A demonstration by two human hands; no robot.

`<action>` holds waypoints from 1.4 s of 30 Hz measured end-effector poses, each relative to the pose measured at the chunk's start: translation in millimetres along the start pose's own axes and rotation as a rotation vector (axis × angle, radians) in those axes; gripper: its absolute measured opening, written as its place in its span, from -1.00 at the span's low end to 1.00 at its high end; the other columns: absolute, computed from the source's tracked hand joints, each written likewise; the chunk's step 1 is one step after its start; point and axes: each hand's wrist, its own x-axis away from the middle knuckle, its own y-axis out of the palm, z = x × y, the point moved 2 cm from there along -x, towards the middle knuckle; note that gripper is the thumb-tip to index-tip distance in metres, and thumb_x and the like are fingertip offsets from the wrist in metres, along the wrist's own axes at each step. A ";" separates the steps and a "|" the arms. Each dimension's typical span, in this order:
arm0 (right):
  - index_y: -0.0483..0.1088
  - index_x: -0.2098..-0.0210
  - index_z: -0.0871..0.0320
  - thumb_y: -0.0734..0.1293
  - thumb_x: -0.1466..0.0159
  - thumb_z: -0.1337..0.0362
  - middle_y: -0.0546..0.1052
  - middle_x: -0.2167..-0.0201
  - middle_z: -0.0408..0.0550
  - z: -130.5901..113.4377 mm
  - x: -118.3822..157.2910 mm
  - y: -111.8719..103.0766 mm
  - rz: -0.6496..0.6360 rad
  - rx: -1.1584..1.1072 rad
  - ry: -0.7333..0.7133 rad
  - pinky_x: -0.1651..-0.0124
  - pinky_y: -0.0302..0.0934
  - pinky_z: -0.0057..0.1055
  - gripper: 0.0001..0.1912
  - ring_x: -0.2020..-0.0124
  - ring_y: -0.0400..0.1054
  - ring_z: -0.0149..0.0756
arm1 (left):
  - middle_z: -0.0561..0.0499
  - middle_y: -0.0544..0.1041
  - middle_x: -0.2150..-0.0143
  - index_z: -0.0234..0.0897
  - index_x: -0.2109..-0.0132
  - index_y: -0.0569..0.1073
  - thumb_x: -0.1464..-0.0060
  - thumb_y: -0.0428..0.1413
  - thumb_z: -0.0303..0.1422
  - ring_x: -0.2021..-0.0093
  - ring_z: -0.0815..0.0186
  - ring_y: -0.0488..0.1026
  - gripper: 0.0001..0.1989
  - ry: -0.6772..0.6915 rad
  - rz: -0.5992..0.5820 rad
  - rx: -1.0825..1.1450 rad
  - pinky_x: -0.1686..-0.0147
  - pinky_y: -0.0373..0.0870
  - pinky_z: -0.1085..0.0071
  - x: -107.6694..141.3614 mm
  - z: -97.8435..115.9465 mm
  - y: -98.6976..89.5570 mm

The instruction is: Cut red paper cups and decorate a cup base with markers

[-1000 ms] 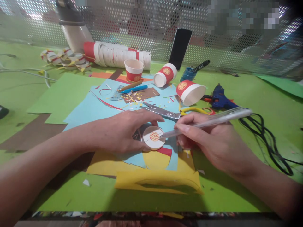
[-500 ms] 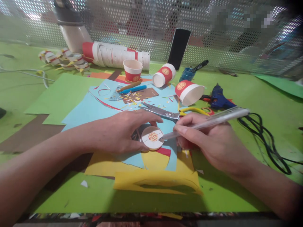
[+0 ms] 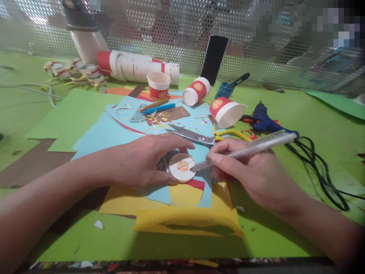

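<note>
My left hand [image 3: 142, 160] curls around a small round white disc [image 3: 182, 176], its thumb at the near edge and its fingers arched over the far side. The disc has a raised rim, a red-and-yellow emblem and dark lines drawn on it. In my right hand [image 3: 245, 171] is a pen [image 3: 262, 144] with a clear barrel, slanting down to the left. Its tip meets the right part of the disc. Just beyond both hands lie scissors [image 3: 194, 136] with yellow handles, their blades slightly apart. Light blue paper [image 3: 94, 131] is spread beneath.
Red-and-white paper cups, one upright [image 3: 158, 86] and two lying [image 3: 196, 91] [image 3: 226, 112], stand behind. A stack of cups [image 3: 142, 66], a phone [image 3: 214, 59] and a blue glue gun [image 3: 262, 120] with black cable [image 3: 322, 179] surround the work. Yellow paper [image 3: 185, 217] lies in front.
The view has shifted slightly, so everything appears a little further left. Both hands keep their hold, and the pen tip stays on the right part of the disc.
</note>
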 end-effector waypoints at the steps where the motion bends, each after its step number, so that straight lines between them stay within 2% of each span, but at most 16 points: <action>1: 0.40 0.41 0.14 0.33 -0.28 0.25 0.44 0.61 -0.20 -0.2 0.0 0.1 -0.002 0.000 0.001 0.53 0.20 -0.53 -0.85 0.57 0.29 -0.46 | -0.07 0.52 -0.06 -0.18 -0.15 0.35 -0.07 0.18 -0.16 0.03 0.16 0.49 -0.49 0.002 0.000 0.002 0.08 0.39 0.32 -0.1 -0.5 0.2; 6: 0.39 0.42 0.15 0.32 -0.28 0.27 0.44 0.61 -0.20 -0.7 -0.1 0.3 0.000 -0.013 0.001 0.53 0.19 -0.54 -0.85 0.58 0.28 -0.47 | -0.09 0.51 -0.06 -0.21 -0.15 0.34 -0.08 0.17 -0.17 0.03 0.16 0.48 -0.49 0.006 -0.001 0.005 0.08 0.40 0.29 0.1 -1.9 0.3; 29: 0.39 0.41 0.16 0.32 -0.29 0.28 0.43 0.60 -0.22 2.3 -1.4 0.8 0.003 -0.002 -0.015 0.52 0.19 -0.60 -0.85 0.57 0.27 -0.51 | -0.04 0.51 -0.08 -0.16 -0.18 0.33 -0.09 0.17 -0.18 0.01 0.20 0.48 -0.48 -0.012 -0.002 -0.031 0.07 0.38 0.38 0.9 -0.6 0.1; 42: 0.42 0.41 0.13 0.33 -0.30 0.27 0.45 0.59 -0.24 2.6 2.0 1.2 -0.028 0.009 -0.026 0.49 0.22 -0.58 -0.85 0.56 0.31 -0.50 | -0.05 0.49 -0.11 -0.15 -0.19 0.31 -0.06 0.17 -0.21 -0.01 0.16 0.48 -0.46 0.002 -0.022 -0.039 0.06 0.40 0.33 1.0 -2.2 0.5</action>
